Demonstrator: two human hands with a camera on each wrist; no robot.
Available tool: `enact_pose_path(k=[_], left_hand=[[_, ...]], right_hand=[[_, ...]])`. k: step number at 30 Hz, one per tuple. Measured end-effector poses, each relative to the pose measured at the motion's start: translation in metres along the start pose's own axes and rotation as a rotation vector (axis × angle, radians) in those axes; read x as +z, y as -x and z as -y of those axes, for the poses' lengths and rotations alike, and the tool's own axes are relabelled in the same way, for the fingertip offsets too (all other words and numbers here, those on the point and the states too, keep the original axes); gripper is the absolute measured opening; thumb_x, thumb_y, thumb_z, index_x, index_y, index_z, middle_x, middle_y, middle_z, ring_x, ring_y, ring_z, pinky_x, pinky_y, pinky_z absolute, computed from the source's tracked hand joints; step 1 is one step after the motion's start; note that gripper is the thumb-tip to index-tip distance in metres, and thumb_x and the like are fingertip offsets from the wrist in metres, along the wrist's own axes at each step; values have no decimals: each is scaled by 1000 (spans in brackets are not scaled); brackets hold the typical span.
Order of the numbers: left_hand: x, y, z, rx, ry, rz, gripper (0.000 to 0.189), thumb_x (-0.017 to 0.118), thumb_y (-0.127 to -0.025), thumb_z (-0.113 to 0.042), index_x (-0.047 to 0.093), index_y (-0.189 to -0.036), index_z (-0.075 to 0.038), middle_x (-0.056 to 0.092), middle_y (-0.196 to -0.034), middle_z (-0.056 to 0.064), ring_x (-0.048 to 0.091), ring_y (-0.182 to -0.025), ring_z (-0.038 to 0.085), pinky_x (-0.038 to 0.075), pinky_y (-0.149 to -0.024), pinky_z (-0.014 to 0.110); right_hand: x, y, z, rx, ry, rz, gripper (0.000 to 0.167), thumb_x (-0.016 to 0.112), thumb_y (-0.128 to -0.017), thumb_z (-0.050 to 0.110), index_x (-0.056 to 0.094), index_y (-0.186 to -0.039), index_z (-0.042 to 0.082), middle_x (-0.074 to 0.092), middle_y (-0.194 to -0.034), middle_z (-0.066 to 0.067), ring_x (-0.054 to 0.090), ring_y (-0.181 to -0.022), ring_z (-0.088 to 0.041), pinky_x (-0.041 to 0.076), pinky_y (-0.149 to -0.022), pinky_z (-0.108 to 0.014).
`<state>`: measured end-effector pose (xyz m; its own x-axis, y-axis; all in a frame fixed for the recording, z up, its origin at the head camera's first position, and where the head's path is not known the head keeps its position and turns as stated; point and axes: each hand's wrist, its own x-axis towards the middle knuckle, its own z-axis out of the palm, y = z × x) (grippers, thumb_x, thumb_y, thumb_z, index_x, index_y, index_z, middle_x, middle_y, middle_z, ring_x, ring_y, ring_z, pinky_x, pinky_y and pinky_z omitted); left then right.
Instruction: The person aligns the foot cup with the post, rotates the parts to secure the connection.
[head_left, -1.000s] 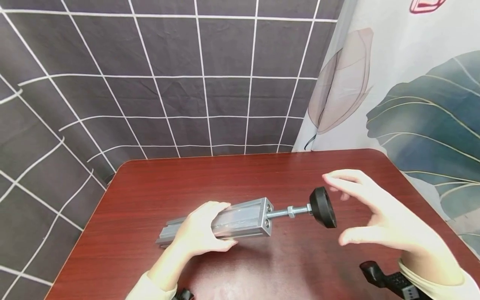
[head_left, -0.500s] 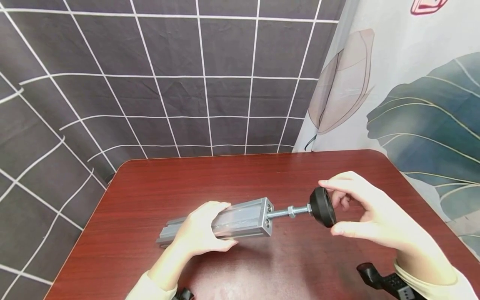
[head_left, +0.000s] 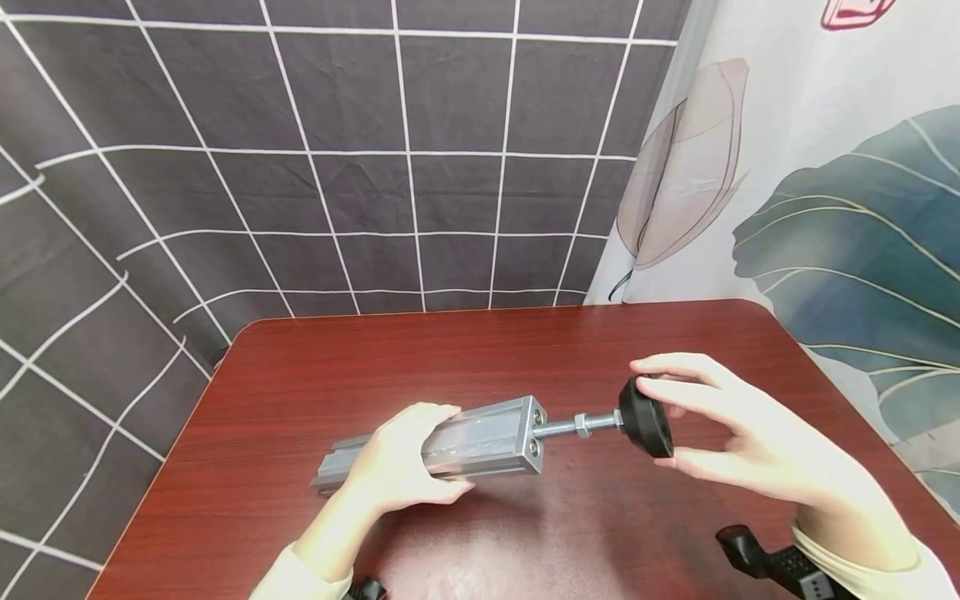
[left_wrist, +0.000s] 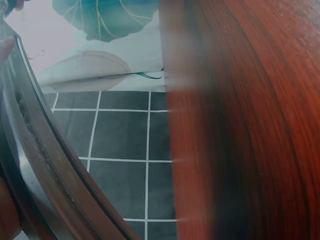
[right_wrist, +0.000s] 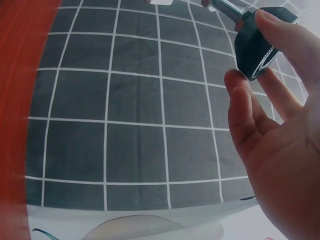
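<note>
A grey aluminium profile (head_left: 480,437) slants across the middle of the head view. My left hand (head_left: 401,462) grips it from above, fingers on the far side and thumb on the near side. Out of its right end runs a threaded rod (head_left: 558,427) with a hex nut, tipped by a black round levelling foot (head_left: 645,418). My right hand (head_left: 738,425) pinches that foot by its rim, thumb below and fingertips above. The right wrist view shows the same foot (right_wrist: 252,47) between thumb and fingers. In the left wrist view the grooved profile (left_wrist: 50,165) fills the left side.
Beneath both hands spreads a reddish-brown wooden table (head_left: 450,350) with rounded far corners. A dark grey cloth with white grid lines (head_left: 457,192) hangs behind it. On the right hangs a white leaf-patterned curtain (head_left: 810,292). A black wrist device (head_left: 780,562) sits at my right cuff.
My right hand has moved left from beside the levelling foot and now pinches its rim. The left hand and the aluminium profile have stayed in place.
</note>
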<state>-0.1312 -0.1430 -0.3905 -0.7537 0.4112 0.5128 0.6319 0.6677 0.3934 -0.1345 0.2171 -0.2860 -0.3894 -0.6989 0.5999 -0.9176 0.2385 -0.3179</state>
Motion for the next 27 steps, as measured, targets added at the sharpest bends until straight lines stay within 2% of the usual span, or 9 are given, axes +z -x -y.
enact_pose_path(k=[2,5,9,12,16,19,23,27], left_hand=[[0,0,0,-3,5,1,76,86,-50,-44,62,-115,-13,63,-108,-1,58,-99,14,47,-83,32],[-1,0,0,-4,9,-2,76,86,-50,-44,62,-115,-13,63,-109,-1,58,-99,14,47,-83,32],[-2,-1,0,5,14,-10,76,86,-50,-43,62,-115,-13,63,-108,-1,58,-98,14,47,-82,32],[-2,-1,0,5,9,-4,76,86,-50,-43,62,-115,-13,63,-108,-1,58,-98,14,47,-82,32],[-1,-2,-1,-3,1,10,77,85,-50,-44,62,-115,-13,63,-108,-1,58,-99,14,47,-83,31],[0,-2,-1,-6,1,16,77,86,-49,-45,63,-115,-13,63,-108,-1,58,-99,14,47,-83,31],[0,-2,-2,-7,4,16,77,86,-49,-44,63,-115,-13,63,-108,-1,58,-99,14,47,-83,31],[0,-3,-4,-9,5,13,76,86,-49,-44,63,-115,-13,63,-108,0,58,-99,14,48,-83,31]], right_hand=[[1,0,0,42,13,-12,62,68,-81,41,56,-125,0,49,-127,-3,50,-96,-5,41,-76,-12],[3,0,-2,81,20,-52,72,73,-74,47,55,-126,0,52,-117,-1,47,-83,-4,38,-71,-16],[3,-2,-3,99,-27,-76,87,76,-68,50,50,-130,-4,51,-117,-3,45,-87,-7,36,-75,-17],[0,-1,0,97,-48,-50,89,77,-71,47,44,-133,-8,46,-126,-7,47,-97,-9,36,-80,-17],[-2,1,2,30,-43,23,72,72,-82,36,45,-132,-8,41,-134,-16,43,-117,-15,35,-90,-18],[-2,2,0,-21,-59,57,58,64,-88,31,49,-128,-6,40,-136,-16,39,-123,-18,35,-93,-17],[0,1,-2,-23,-94,39,53,64,-88,28,51,-126,-7,45,-130,-12,48,-102,-11,39,-79,-15],[0,0,0,79,-21,35,65,74,-80,33,50,-130,-2,49,-115,-1,45,-82,-4,38,-68,-18]])
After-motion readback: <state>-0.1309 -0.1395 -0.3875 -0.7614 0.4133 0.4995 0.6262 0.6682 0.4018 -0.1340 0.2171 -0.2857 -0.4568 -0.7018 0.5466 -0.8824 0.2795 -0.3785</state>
